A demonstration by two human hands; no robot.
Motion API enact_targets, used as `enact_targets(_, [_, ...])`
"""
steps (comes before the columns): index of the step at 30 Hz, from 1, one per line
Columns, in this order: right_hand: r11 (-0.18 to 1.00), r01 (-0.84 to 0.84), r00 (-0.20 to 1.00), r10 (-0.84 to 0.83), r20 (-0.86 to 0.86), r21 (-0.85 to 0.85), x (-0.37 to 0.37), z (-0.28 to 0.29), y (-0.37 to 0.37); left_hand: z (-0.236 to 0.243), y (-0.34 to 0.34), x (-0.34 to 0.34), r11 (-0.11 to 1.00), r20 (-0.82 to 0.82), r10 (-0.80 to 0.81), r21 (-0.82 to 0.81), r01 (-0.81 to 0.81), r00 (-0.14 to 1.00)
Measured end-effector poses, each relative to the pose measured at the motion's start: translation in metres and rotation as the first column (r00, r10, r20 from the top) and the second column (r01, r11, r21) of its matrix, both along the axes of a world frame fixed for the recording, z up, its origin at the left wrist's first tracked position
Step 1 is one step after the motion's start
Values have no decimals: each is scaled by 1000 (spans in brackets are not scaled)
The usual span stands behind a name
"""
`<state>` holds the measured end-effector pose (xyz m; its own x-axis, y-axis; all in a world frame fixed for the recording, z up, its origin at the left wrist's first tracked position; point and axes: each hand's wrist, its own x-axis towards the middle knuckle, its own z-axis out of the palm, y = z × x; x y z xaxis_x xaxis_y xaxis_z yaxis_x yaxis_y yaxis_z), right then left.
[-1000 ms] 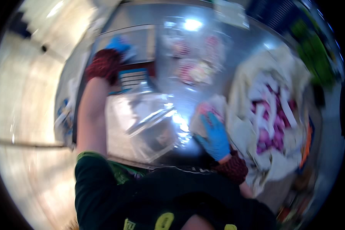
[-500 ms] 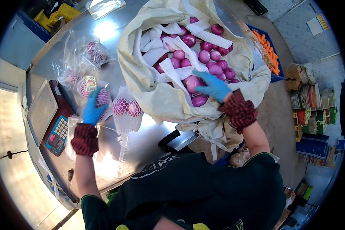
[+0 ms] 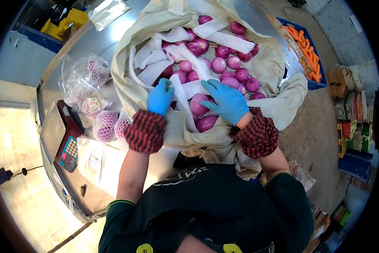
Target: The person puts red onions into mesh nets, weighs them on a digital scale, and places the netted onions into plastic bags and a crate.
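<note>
Both my hands wear blue gloves and are over a cream cloth sack of purple onions and white mesh sleeves. My left hand, fingers loosely bent and apart, is at the sleeves inside the sack's left part; whether its tips touch them is unclear. My right hand spreads its fingers over a large onion near the sack's front. Left of the sack lie netted onions and clear bagged ones on the metal table.
A scale stands at the table's left, beside plastic bags. Beyond the right edge are a blue crate of carrots and stacked cartons. Yellow crates sit at back left; a clear packet lies at the table's back.
Since half a second ago my left hand has left the netted onions and moved rightward and up into the sack. My right hand stays over the onions, slightly shifted.
</note>
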<state>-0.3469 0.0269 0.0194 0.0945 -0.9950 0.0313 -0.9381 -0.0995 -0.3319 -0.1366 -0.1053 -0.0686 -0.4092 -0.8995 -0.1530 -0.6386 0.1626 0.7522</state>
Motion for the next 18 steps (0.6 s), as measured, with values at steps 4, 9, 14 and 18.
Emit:
enact_targets(4, [933,90,908,66,413,-348,15,0,-9,36,24,-13,975,-627,182,217,-54,757])
enact_targets(9, [956,199,872,-73,483,-214,32,-49,-28,29,18,-24,968,-292,209,198,-155,933])
enact_targets(14, [988,136,784,-59,618,-78,20,-56,-26,-28,-21,-46,987,-301,131,127,-97,945])
enact_targets(18, [946,320,546,-138,826,-54,19,-39,-19,2,-22,-47,949,-624,158,311,58,765])
